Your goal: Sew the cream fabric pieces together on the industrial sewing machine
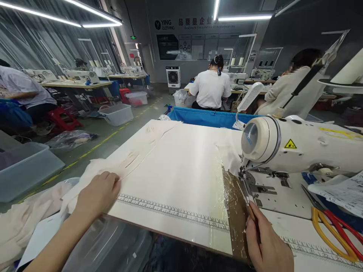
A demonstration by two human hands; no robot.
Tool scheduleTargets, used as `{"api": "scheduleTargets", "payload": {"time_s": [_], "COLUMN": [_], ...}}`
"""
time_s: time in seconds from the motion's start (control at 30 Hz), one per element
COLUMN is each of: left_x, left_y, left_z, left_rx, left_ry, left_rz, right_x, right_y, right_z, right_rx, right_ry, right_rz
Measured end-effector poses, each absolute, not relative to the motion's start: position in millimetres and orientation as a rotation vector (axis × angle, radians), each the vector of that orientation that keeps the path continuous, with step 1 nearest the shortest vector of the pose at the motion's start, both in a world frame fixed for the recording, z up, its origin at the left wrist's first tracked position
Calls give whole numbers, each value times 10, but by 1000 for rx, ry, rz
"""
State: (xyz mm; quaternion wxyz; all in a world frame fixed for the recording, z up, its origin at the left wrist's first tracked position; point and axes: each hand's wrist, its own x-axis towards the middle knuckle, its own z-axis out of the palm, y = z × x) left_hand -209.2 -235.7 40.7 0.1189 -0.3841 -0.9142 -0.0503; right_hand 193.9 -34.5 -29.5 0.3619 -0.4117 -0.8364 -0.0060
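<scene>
At the table's left edge, my left hand (99, 192) rests with curled fingers on a thin pale pink fabric piece (129, 160), gripping its near edge. The fabric stretches away over the white tabletop (181, 166). My right hand (265, 236) is closed around a pair of metal tweezers (247, 193), whose tips point up toward the needle area of the white sewing machine (297, 145). Another pale fabric piece (229, 153) lies just left of the machine's needle. The tweezers' rear part is hidden in my palm.
Yellow-handled scissors (323, 226) and a red-handled pair lie right of the machine. A printed ruler strip (170, 211) crosses the table's front. Heaped pale fabric (34, 209) sits at lower left. Several people work at machines beyond, one in a white shirt (210, 88).
</scene>
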Motion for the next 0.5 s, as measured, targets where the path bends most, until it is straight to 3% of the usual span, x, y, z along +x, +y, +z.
{"api": "scheduleTargets", "payload": {"time_s": [0.13, 0.27, 0.4, 0.5], "left_x": [-2041, -1727, -1042, -412], "left_y": [-2286, -2081, -1832, -1646], "left_z": [463, 366, 210, 99], "left_rx": [-1193, -1394, -2011, -2487], "left_ry": [-2657, -2707, -2519, -2156], "left_rz": [-204, -484, -711, -631], "right_x": [1961, 1834, 1417, 1120], "right_y": [-421, -515, -505, -459], "right_z": [-248, -87, 144, 236], "right_rx": [-1202, -1184, -907, -739], "right_ry": [-2035, -1764, -1573, -1633], "right_rz": [276, 1028, 1809, 2054]}}
